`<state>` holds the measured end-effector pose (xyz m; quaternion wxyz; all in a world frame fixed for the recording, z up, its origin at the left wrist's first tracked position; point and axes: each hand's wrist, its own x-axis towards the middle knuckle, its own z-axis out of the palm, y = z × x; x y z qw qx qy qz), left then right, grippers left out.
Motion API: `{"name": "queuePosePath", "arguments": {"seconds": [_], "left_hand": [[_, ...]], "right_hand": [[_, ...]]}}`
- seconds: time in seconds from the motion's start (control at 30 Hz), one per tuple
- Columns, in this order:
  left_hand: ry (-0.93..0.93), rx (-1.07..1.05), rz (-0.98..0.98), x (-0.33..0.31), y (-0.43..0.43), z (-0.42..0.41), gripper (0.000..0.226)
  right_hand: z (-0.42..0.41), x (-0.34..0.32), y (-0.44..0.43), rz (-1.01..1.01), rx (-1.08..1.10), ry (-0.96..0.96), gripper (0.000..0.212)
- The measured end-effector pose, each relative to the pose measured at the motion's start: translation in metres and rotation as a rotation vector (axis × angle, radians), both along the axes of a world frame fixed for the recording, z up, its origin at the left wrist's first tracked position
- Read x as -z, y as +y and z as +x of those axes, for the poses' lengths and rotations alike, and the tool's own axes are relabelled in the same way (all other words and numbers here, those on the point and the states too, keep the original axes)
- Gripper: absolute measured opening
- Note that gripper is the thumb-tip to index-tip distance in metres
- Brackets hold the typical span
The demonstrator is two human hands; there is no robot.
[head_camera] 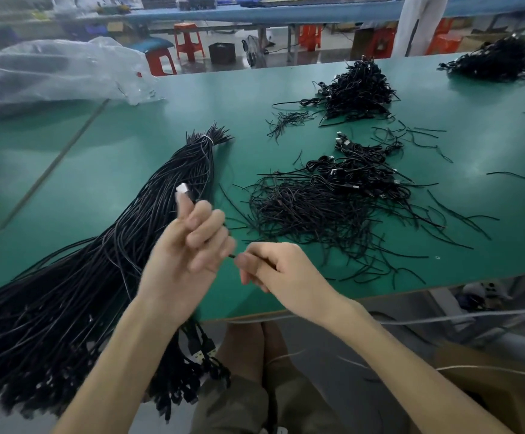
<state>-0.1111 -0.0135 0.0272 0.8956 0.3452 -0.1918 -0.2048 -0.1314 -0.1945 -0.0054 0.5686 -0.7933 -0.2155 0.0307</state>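
Fingertips of the right hand (281,270) pinch a thin black cable (231,256) at lower centre of the frame. Just left, the left hand (189,249) is raised and curled but blurred, so its grasp cannot be told. A cable bundle (148,214) lies further left on the green table (192,98).
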Motion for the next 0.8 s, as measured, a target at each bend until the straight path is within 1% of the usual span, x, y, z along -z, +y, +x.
{"name": "queuePosePath", "arguments": {"seconds": [0.03, 0.07, 0.1, 0.17, 0.23, 0.27, 0.3, 0.33, 0.37, 0.4, 0.43, 0.47, 0.5, 0.57, 0.63, 0.7, 0.73, 0.8], "left_hand": [[-0.008, -0.001, 0.035, -0.002, 0.010, 0.002, 0.052], [-0.046, 0.001, 0.126, -0.003, 0.020, 0.003, 0.051], [-0.122, 0.007, 0.283, -0.002, 0.028, 0.003, 0.051], [-0.322, 0.049, 0.735, 0.005, 0.037, 0.000, 0.056], [-0.526, 0.096, 1.192, 0.015, 0.038, -0.002, 0.060], [-0.597, 0.091, 1.371, 0.020, 0.037, -0.002, 0.061], [-0.628, 0.046, 1.483, 0.024, 0.037, -0.002, 0.061], [-0.634, -0.041, 1.537, 0.028, 0.039, -0.001, 0.057], [-0.638, -0.171, 1.538, 0.031, 0.040, 0.001, 0.052], [-0.646, -0.313, 1.488, 0.032, 0.041, 0.003, 0.044], [-0.641, -0.421, 1.396, 0.033, 0.039, 0.005, 0.037], [-0.618, -0.473, 1.295, 0.033, 0.036, 0.006, 0.035], [-0.582, -0.475, 1.196, 0.032, 0.030, 0.007, 0.037], [-0.462, -0.389, 0.975, 0.029, 0.013, 0.006, 0.043], [-0.262, -0.276, 0.650, 0.020, -0.003, 0.004, 0.049], [-0.082, -0.222, 0.356, 0.006, -0.011, 0.003, 0.051], [-0.027, -0.219, 0.263, -0.001, -0.010, 0.003, 0.050], [-0.003, -0.186, 0.200, -0.011, -0.004, 0.004, 0.047]], "right_hand": [[0.003, 0.003, -0.004, -0.086, -0.011, 0.001, 0.039], [0.006, 0.007, -0.009, -0.174, -0.029, 0.007, 0.038], [0.008, 0.010, -0.013, -0.256, -0.046, 0.012, 0.036], [0.016, 0.012, -0.020, -0.364, -0.052, 0.001, 0.034], [0.022, 0.013, -0.020, -0.368, -0.035, -0.011, 0.037], [0.023, 0.012, -0.017, -0.334, -0.023, -0.010, 0.039], [0.024, 0.011, -0.013, -0.278, -0.009, -0.008, 0.041], [0.023, 0.010, -0.009, -0.203, 0.003, -0.005, 0.042], [0.021, 0.008, -0.005, -0.110, 0.010, -0.001, 0.044], [0.019, 0.005, 0.000, -0.004, 0.012, 0.012, 0.045], [0.017, 0.003, 0.004, 0.109, 0.007, 0.033, 0.045], [0.015, 0.001, 0.009, 0.210, -0.005, 0.055, 0.044], [0.012, -0.001, 0.014, 0.285, -0.022, 0.073, 0.042], [0.007, 0.002, 0.024, 0.369, -0.052, 0.092, 0.039], [0.005, 0.010, 0.030, 0.374, -0.050, 0.100, 0.039], [0.005, 0.019, 0.028, 0.296, -0.035, 0.112, 0.040], [0.005, 0.023, 0.025, 0.250, -0.035, 0.122, 0.040], [0.008, 0.025, 0.017, 0.183, -0.039, 0.127, 0.042]]}}
